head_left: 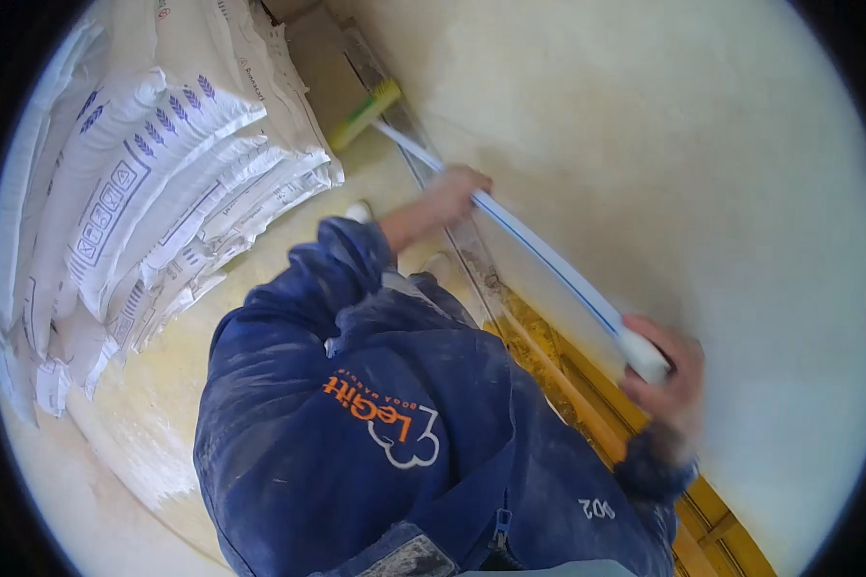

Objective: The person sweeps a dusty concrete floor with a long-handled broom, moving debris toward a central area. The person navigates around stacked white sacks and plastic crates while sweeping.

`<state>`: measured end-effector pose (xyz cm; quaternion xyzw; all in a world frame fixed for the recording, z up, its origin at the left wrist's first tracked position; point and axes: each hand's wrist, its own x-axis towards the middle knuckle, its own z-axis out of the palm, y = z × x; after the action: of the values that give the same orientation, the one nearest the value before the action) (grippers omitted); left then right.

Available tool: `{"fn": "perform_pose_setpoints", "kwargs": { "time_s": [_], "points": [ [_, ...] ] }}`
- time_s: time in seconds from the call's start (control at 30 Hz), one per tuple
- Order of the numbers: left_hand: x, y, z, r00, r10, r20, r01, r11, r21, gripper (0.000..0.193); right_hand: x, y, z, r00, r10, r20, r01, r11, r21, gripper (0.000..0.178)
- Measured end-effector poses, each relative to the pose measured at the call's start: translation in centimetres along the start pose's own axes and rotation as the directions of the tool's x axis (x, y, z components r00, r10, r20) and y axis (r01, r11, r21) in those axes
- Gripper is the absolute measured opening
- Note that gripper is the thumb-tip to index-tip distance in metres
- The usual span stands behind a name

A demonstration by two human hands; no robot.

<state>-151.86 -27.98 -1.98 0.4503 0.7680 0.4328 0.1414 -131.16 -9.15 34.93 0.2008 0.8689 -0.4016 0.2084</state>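
While my left hand grips the long-handled broom partway along and my right hand clasps its white end, its bristled head sits near stacked sacks; it looks light and stiff, best held hands apart.

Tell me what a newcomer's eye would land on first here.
Likely first is the blue-striped white pole, running diagonally through the left grip to the right grip at its end. Its yellow-green head shows near the top, left of centre, with stacked white sacks to its left. The dark blue jacket dominates the lower middle.
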Motion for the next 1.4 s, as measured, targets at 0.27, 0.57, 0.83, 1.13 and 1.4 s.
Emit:
{"fn": "perform_pose_setpoints", "kwargs": {
  "time_s": [0.27,0.57,0.83,1.13,1.4],
  "points": [
    [-4.6,-7.9,2.5,0.994,0.036,0.099,-0.030,0.998,-0.054,0.005,9.2,6.9,17.6,0.616,-0.643,-0.455,0.766,0.354,0.537,0.023],
    [-11.8,12.0,10.0,0.952,0.229,0.205,-0.113,0.882,-0.456,0.017,-8.1,-0.6,10.5,0.660,-0.619,-0.427,0.736,0.419,0.531,0.036],
    [-17.9,9.1,0.8,0.979,0.205,0.004,-0.191,0.918,-0.348,0.014,-10.1,-5.0,21.1,0.367,-0.668,-0.647,0.927,0.203,0.316,0.030],
    [-22.1,7.5,5.3,0.969,0.228,0.094,-0.158,0.867,-0.473,0.012,-13.1,-8.0,28.7,0.664,-0.287,-0.691,0.654,0.671,0.349,0.028],
    [-22.7,16.7,4.9,0.904,0.331,0.271,-0.179,0.869,-0.462,0.016,-21.8,-8.4,28.3,0.501,-0.345,-0.794,0.720,0.675,0.161,0.030]
  ]
}}
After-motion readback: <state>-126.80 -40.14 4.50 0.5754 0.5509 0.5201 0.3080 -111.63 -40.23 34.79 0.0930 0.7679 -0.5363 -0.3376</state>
